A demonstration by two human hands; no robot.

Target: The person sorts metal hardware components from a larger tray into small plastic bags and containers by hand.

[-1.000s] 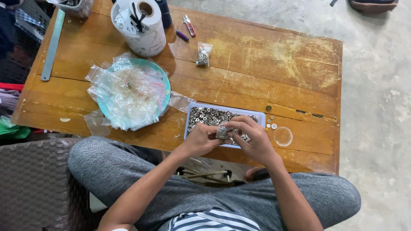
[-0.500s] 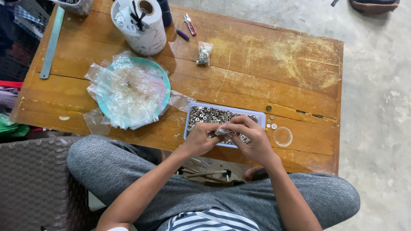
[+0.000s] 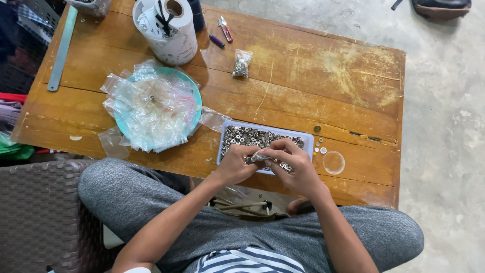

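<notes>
My left hand [image 3: 236, 164] and my right hand [image 3: 294, 165] meet over the near edge of a pale rectangular tray [image 3: 306, 138] filled with several small silver metal rings. Between their fingertips they pinch a small clear plastic bag [image 3: 256, 158] with metal pieces in it. The tray sits at the front edge of the wooden table [image 3: 323, 81], just above my knees.
A teal plate [image 3: 194, 98] piled with empty clear bags lies left of the tray. A white tub [image 3: 174, 45] with tape roll, a filled little bag [image 3: 241, 64], small clippers [image 3: 225, 29] and a metal ruler [image 3: 61, 50] lie farther back. Loose rings and a clear lid [image 3: 333, 163] lie right.
Both hands stay together over the tray's near edge. The fingers have shifted slightly around the small bag; nothing else has moved.
</notes>
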